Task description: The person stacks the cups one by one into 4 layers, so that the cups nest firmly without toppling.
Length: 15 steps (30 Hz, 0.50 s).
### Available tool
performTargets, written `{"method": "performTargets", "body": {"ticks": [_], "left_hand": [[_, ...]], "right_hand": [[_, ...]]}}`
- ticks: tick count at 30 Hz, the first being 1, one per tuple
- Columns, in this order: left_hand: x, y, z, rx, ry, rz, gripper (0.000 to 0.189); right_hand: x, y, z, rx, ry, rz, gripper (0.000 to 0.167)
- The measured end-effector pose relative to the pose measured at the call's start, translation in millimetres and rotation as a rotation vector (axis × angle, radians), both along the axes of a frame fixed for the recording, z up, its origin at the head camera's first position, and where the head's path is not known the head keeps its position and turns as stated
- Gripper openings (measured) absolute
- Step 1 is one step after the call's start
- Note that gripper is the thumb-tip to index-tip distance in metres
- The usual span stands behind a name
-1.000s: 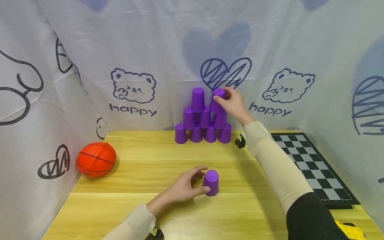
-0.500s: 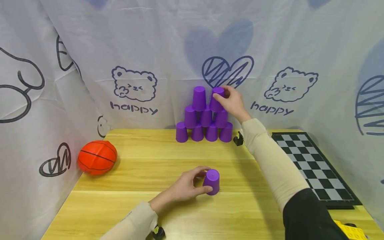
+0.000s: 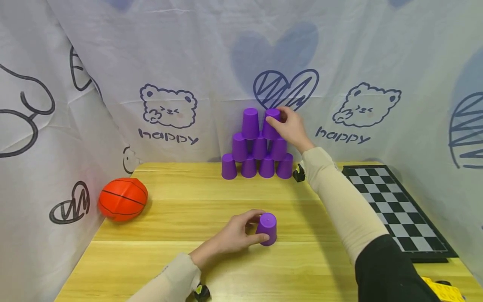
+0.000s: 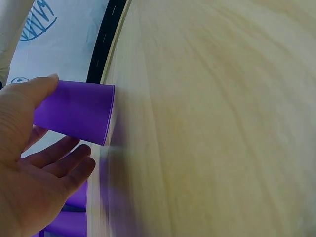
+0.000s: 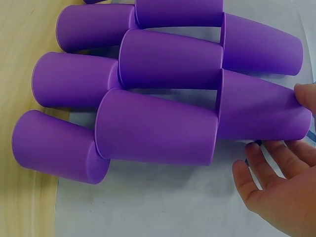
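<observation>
Purple cups stand upside down in a stepped stack (image 3: 240,147) at the back of the table, two in the top row, three below and several at the bottom. My right hand (image 3: 292,127) holds the right cup of the top row (image 3: 271,126) between thumb and fingers; the right wrist view shows this cup (image 5: 261,106) with its rim over the row beneath. Nearer the front, my left hand (image 3: 235,233) has its thumb and fingers around a single upside-down cup (image 3: 267,230). In the left wrist view that cup's (image 4: 79,109) rim is close over the wood.
At the left edge lies an orange toy basketball (image 3: 123,199). A black-and-white checkered board (image 3: 392,205) lies on the right, under and beyond the right sleeve. Yellow studded bricks (image 3: 443,290) show at the front right corner. A printed cloth (image 3: 211,50) hangs behind the wooden table (image 3: 181,209).
My right hand has shifted its cup slightly left, closer to the other cup of the top row. The left hand has stayed almost still at its cup.
</observation>
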State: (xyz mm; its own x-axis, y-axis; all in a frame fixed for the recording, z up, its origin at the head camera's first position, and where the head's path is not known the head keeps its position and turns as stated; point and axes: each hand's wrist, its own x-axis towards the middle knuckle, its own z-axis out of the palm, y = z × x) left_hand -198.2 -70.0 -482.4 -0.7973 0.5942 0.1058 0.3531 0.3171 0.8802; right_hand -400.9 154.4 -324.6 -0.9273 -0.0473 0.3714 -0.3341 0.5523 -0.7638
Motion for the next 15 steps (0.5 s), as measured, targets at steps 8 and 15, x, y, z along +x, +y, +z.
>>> {"method": "performTargets", "body": {"ticks": [8, 15], "left_hand": [[0.7, 0.6, -2.0, -0.007, 0.011, -0.006, 0.064], [0.6, 2.5, -1.6, -0.007, 0.019, -0.006, 0.064]], "right_hand": [[-0.9, -2.0, -1.7, 0.003, 0.001, 0.000, 0.058], [0.2, -5.7, -0.2, -0.005, -0.003, 0.002, 0.056]]}}
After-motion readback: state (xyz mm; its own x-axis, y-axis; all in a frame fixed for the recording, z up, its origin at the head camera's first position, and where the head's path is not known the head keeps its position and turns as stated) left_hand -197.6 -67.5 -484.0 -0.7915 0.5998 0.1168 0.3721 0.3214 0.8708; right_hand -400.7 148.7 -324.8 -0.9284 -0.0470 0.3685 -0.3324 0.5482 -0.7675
